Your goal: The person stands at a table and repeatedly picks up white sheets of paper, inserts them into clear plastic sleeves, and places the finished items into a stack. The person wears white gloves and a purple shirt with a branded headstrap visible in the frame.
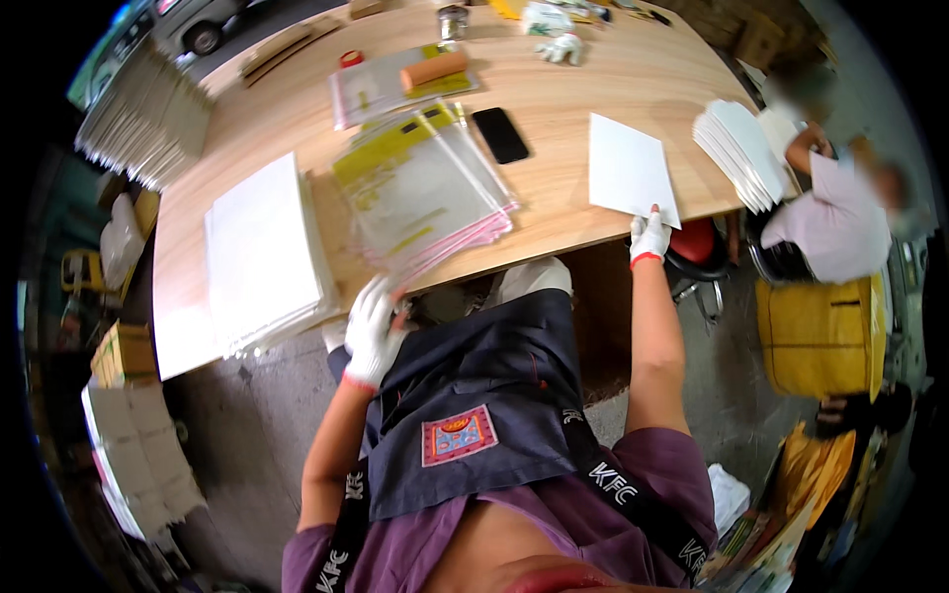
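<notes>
My right hand (649,237), in a white glove with a red cuff, pinches the near edge of a white flat board (631,163), thumb on top. The board lies over the right part of the table. My left hand (372,331), gloved the same way, is by the table's near edge with nothing visible in it; its fingers look apart and slightly blurred. Its fingertips are close to the near corner of a pile of clear plastic bags (425,183) with yellow and pink print; whether they touch is unclear. Left of that pile lies a stack of white boards (259,247), apparently in clear plastic.
A black phone (501,135) lies beyond the bags, near an orange roll (433,71). White boards (739,153) are fanned at the table's right, where another person (830,212) sits. A tall stack of boards (153,114) stands far left. A yellow bag (822,334) is on the floor.
</notes>
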Demonstrator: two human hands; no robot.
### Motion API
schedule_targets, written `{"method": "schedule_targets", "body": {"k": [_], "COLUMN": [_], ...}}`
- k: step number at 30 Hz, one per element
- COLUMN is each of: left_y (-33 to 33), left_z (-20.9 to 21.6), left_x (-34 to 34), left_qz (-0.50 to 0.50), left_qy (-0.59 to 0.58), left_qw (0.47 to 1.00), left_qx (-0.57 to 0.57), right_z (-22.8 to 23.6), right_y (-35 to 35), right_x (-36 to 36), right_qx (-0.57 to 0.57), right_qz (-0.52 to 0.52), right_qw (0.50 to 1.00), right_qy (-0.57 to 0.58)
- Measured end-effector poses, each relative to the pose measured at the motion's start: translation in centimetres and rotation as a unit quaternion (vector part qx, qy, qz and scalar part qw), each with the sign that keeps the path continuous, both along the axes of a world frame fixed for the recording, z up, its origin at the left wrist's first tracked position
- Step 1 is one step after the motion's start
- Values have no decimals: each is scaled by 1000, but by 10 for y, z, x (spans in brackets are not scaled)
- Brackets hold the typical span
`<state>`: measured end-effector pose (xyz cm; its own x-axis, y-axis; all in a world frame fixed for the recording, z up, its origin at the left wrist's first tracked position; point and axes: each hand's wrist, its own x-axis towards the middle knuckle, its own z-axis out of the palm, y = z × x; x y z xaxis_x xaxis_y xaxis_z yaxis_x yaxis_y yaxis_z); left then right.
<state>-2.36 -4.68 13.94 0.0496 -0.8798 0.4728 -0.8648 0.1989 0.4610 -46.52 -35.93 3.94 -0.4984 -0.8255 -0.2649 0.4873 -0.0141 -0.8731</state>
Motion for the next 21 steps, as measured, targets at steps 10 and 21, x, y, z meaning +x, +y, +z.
{"method": "schedule_targets", "body": {"k": [10, 21], "left_y": [-105, -91], "left_z": [-15, -37], "left_x": [-3, 24], "left_qz": [116, 80], "left_qy": [-240, -90], "left_qw": [909, 979], "left_qx": [321, 164], "right_z": [46, 57], "right_y": [58, 196], "right_x": [-7, 48], "right_qx": [-43, 94], "right_qz": [226, 457], "right_qw": [967, 880], "right_qy": [-105, -85]}}
